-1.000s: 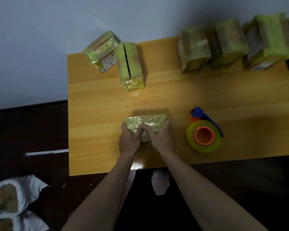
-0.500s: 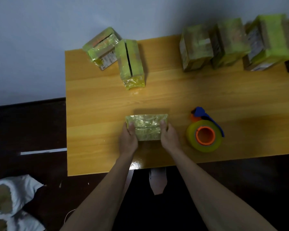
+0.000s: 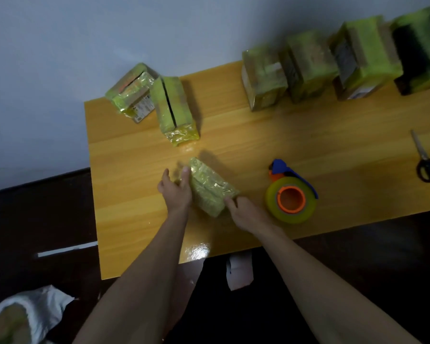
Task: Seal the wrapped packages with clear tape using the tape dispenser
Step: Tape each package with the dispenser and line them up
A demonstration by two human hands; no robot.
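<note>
- Lying skewed on the wooden table (image 3: pixel 258 145), near its front edge, the wrapped package (image 3: pixel 210 188) is sitting between both hands, with the tape dispenser (image 3: pixel 291 196) just beside it to the right.
- The left hand (image 3: pixel 176 192) is touching the package's far-left end with fingers fairly straight and spread; nothing is being clamped.
- The right hand (image 3: pixel 246 214) is meeting the near-right corner with extended fingertips; its thumb is hidden, so whether it is pinching cannot be told.
- The crinkled, glossy film is suggesting a slick, slightly yielding skin over a firm block, probably light enough to pivot with fingertips.
- Taking hold is looking safest across the short ends, palms flat, since the film is likely sliding under a pinch.
- The dispenser is looking rigid; its blue handle seems the natural place to grasp.
</note>
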